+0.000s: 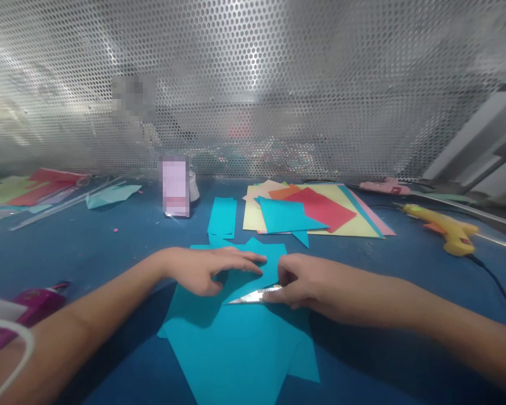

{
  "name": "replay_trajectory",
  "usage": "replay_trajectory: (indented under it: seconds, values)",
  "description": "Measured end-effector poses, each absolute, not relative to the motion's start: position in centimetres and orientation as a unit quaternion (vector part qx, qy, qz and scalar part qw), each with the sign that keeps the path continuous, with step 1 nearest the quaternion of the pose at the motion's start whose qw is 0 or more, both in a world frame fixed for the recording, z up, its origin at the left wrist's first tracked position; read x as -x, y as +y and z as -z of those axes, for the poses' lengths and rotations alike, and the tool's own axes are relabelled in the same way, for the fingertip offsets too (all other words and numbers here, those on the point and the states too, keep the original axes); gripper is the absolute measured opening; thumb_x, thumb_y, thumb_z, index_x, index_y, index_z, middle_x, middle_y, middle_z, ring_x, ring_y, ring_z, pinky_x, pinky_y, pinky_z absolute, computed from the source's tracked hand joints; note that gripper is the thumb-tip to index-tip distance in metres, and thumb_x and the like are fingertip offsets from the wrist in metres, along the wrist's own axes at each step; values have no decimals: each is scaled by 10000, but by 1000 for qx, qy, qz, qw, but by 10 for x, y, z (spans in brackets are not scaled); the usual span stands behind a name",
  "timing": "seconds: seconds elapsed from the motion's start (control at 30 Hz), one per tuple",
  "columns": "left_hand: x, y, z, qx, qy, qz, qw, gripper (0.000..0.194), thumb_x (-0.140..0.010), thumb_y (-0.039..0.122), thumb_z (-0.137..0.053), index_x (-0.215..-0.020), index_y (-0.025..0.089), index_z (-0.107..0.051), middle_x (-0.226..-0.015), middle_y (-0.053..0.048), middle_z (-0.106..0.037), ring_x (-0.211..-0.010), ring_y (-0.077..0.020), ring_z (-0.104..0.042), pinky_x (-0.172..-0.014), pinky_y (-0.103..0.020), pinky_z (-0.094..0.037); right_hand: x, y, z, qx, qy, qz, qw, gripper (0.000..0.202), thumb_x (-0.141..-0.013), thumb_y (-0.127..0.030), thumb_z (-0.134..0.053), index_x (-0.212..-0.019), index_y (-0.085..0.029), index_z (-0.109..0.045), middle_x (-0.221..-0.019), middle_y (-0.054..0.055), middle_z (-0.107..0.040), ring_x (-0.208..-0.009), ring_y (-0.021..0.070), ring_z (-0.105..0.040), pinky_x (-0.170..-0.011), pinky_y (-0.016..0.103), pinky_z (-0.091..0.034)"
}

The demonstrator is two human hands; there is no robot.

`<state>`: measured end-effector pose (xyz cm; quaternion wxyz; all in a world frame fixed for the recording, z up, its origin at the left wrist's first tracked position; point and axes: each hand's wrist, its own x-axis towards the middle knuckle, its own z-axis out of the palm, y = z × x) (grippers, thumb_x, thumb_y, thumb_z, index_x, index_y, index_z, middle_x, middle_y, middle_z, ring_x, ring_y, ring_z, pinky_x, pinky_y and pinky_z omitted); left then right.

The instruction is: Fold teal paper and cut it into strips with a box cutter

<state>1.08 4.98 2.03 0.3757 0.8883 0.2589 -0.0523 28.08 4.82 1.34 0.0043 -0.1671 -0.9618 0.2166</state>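
Low in the middle of the frame, the right hand pinched a pointed silver blade over blue paper. The left hand's fingers spread loosely above the paper.

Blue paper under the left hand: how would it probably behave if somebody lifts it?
The blue paper probably bends easily, as it looks thin. It seems light, being flat. It may slide apart, since its layers jut out unevenly.
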Motion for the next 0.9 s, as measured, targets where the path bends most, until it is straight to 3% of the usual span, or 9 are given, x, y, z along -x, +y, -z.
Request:
replay_trajectory:
  seconds: [0.27, 0.37, 0.47, 0.57, 0.7, 0.8, 0.9]
  values:
    - [-13, 48, -21, -884, 266, 51, 381, 794, -673, -12, -466, -1416, 251, -374, -1573, -15, -216, -1427, -252, -222, -1126, -409, -293, -280, 45, -17, 149, -963, -224, -5, 336, -963, -203, -445, -1236, -285, -622, -885, 39, -512, -723, 147, -441, -602, 257, -311]
    - [-17, 45, -17, -886, 282, 5, 369, 615, -779, 23, -483, -1344, 266, -459, -1527, -20, -320, -1394, -227, -295, -1100, -384, -328, -286, 50, -25, 148, -963, -225, -30, 378, -914, -110, -474, -1189, -296, -655, -877, 31, -523, -724, 142, -461, -607, 253, -324]
    - [-21, 42, -11, -889, 325, -60, 317, 377, -867, 238, -611, -1235, 267, -538, -1442, -42, -411, -1344, -249, -343, -1079, -395, -334, -300, 61, -41, 172, -956, -224, -76, 447, -882, -58, -454, -1157, -335, -671, -900, 34, -559, -766, 154, -502, -614, 256, -342]
    - [-22, 42, -7, -882, 374, -84, 275, 578, -780, 431, -737, -1266, 251, -481, -1383, -84, -433, -1296, -293, -360, -1046, -430, -346, -319, 76, -54, 216, -940, -243, -101, 387, -861, -85, -473, -1064, -306, -717, -897, 41, -608, -811, 176, -550, -653, 270, -388]
    - [-21, 44, -4, -868, 411, -88, 265, 729, -712, 530, -768, -1296, 266, -421, -1311, -95, -458, -1215, -315, -412, -973, -443, -392, -337, 90, -61, 285, -922, -241, -106, 284, -866, -171, -481, -866, -244, -756, -877, 50, -672, -806, 197, -608, -688, 289, -441]
    - [-22, 44, -2, -855, 429, -108, 270, 739, -696, 487, -794, -1293, 278, -410, -1254, -87, -470, -1152, -306, -456, -917, -424, -425, -334, 90, -57, 330, -918, -217, -28, 295, -914, -314, -457, -1012, -245, -727, -1001, 51, -694, -909, 225, -622, -764, 320, -462]
    - [-26, 43, -1, -850, 429, -158, 263, 545, -770, 361, -757, -1221, 276, -465, -1156, -55, -493, -1041, -245, -516, -842, -361, -452, -319, 84, -47, 337, -908, -244, 55, 424, -901, -414, -498, -1282, -251, -590, -1114, 59, -676, -966, 233, -619, -807, 335, -474]
